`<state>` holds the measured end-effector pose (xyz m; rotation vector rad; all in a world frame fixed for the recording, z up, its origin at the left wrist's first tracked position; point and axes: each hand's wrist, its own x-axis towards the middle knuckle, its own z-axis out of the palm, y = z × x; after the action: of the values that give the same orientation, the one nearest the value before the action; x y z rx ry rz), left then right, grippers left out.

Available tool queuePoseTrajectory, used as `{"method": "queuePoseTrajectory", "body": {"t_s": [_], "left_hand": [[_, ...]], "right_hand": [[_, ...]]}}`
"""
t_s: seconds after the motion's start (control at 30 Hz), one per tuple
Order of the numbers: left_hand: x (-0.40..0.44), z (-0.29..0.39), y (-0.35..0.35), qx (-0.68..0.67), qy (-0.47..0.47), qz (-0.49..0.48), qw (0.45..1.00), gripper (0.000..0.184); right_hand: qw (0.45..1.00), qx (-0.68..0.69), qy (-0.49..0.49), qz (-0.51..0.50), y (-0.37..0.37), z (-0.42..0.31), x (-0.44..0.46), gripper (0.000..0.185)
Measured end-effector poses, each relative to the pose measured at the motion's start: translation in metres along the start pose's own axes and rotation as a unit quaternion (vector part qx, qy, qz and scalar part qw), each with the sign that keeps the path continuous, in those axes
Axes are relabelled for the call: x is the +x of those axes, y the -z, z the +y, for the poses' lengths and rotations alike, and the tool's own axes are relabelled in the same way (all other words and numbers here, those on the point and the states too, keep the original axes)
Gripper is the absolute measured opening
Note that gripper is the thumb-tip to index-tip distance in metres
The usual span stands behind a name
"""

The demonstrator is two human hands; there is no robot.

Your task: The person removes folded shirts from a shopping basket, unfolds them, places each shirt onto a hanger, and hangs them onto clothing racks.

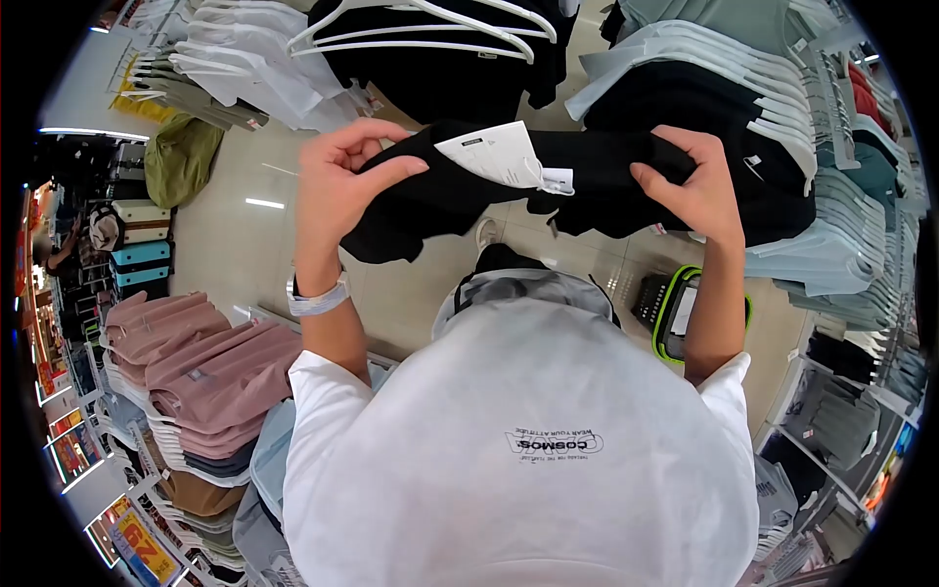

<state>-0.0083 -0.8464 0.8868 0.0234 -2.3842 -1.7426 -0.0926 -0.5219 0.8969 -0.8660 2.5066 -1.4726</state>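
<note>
A black garment [587, 168] is stretched between my two hands in front of my chest. My left hand [342, 181], with a watch on its wrist, pinches the garment's left end between thumb and fingers. At the other end, my right hand [696, 186] grips the cloth with the thumb in front. A white paper tag [492, 157] lies on the garment's middle, with a smaller white label [558, 181] beside it. Just beyond hang black clothes [430, 73] on white hangers [421, 39].
Racks of clothes surround me: white shirts [264, 68] at the upper left, pink garments [220, 372] at the lower left, grey-green shirts [831, 235] at the right. A green-rimmed basket [662, 338] stands on the floor [391, 293]. A person's arm [67, 249] shows far left.
</note>
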Motion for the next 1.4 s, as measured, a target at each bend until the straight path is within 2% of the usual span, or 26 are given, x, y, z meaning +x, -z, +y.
{"method": "queuePoseTrajectory", "body": {"t_s": [0.1,0.2,0.23,0.3,0.33,0.4,0.5,0.53,0.6,0.67,0.7,0.73,0.8,0.87,0.9,0.97,1.0,1.07,1.1,1.13,1.17,1.2,1.27,1.3,1.33,1.4], "left_hand": [[0.003,-0.001,0.000,0.010,-0.011,-0.007,1.000,0.016],[0.002,0.001,-0.003,0.020,-0.007,-0.027,0.999,0.020],[0.000,0.002,-0.005,0.031,-0.035,-0.041,0.998,0.023],[-0.002,0.003,-0.003,0.043,-0.064,-0.053,0.996,0.027],[-0.004,0.003,-0.001,0.073,-0.090,-0.059,0.992,0.026],[-0.007,0.004,0.003,0.104,-0.116,-0.063,0.986,0.026],[-0.009,0.005,0.004,0.088,-0.128,-0.062,0.986,0.025],[-0.008,0.006,0.003,0.130,-0.141,-0.045,0.980,0.025],[-0.007,0.006,0.006,0.173,-0.154,-0.026,0.972,0.025],[-0.006,0.003,0.016,0.166,-0.072,-0.162,0.970,0.027],[-0.008,-0.003,0.021,0.084,-0.057,-0.159,0.982,0.030],[-0.009,-0.004,0.026,0.084,-0.057,-0.158,0.982,0.030],[-0.013,-0.006,0.033,0.066,-0.088,-0.216,0.970,0.033],[-0.017,-0.009,0.024,0.074,-0.056,-0.199,0.976,0.036],[-0.016,-0.013,0.024,0.077,-0.081,-0.172,0.979,0.035],[-0.015,-0.016,0.023,0.080,-0.106,-0.141,0.981,0.035],[-0.016,-0.016,0.021,0.087,-0.099,-0.147,0.980,0.034],[-0.017,-0.016,0.017,0.100,-0.084,-0.161,0.978,0.033],[-0.015,-0.019,0.019,0.085,-0.099,-0.163,0.978,0.031],[-0.014,-0.025,0.019,0.085,-0.102,-0.162,0.978,0.031],[-0.015,-0.034,0.017,0.025,-0.104,-0.110,0.988,0.028],[-0.016,-0.039,0.017,-0.035,-0.104,-0.059,0.992,0.026],[-0.011,-0.040,0.005,-0.005,-0.107,-0.037,0.994,0.024],[-0.006,-0.040,0.002,0.026,-0.116,-0.012,0.993,0.022],[-0.004,-0.044,0.004,0.027,-0.118,-0.011,0.993,0.022],[-0.007,-0.060,0.005,-0.086,-0.101,-0.004,0.991,0.014]], "right_hand": [[0.998,-0.050,-0.016,-0.024,0.006,-0.003,0.000,0.012],[0.992,-0.068,-0.066,-0.081,0.012,-0.006,0.003,0.013],[0.992,-0.068,-0.065,-0.083,0.012,-0.003,0.004,0.013],[0.994,-0.098,0.007,-0.056,0.008,0.009,0.006,0.016],[0.994,-0.098,0.010,-0.057,0.005,0.012,0.007,0.016],[0.981,-0.184,0.061,0.027,-0.003,0.017,0.009,0.017],[0.977,-0.203,0.056,0.047,-0.015,0.022,0.010,0.014],[0.977,-0.202,0.059,0.045,-0.015,0.020,0.010,0.014],[0.988,-0.132,0.008,-0.085,-0.014,0.013,0.010,0.016],[0.995,-0.077,0.002,-0.066,-0.012,0.009,0.014,0.013],[0.999,-0.019,-0.027,-0.017,-0.011,0.010,0.015,0.013],[0.997,0.040,-0.057,0.033,-0.010,0.010,0.017,0.013],[1.000,-0.012,0.011,-0.010,-0.022,0.016,0.019,0.012],[0.983,0.146,-0.033,-0.104,-0.014,0.012,0.018,0.012],[0.984,0.144,-0.029,-0.104,-0.017,0.006,0.017,0.012],[0.937,0.322,-0.120,0.068,-0.027,-0.007,0.015,0.011],[0.982,0.171,-0.078,-0.026,-0.022,0.007,0.017,0.013],[0.967,0.219,-0.054,-0.118,-0.020,0.016,0.017,0.014],[0.968,0.217,-0.052,-0.117,-0.022,0.015,0.017,0.014],[0.933,0.343,-0.063,-0.084,-0.025,0.012,0.015,0.014],[0.882,0.464,-0.074,-0.050,-0.028,0.010,0.015,0.014],[0.881,0.464,-0.074,-0.051,-0.030,0.009,0.019,0.014],[0.951,0.283,-0.124,-0.031,-0.035,0.008,0.026,0.014],[0.929,0.351,-0.083,-0.081,-0.032,0.014,0.028,0.015],[0.929,0.351,-0.081,-0.082,-0.034,0.016,0.032,0.015],[0.895,0.436,-0.073,-0.068,-0.041,0.017,0.035,0.016]]}}
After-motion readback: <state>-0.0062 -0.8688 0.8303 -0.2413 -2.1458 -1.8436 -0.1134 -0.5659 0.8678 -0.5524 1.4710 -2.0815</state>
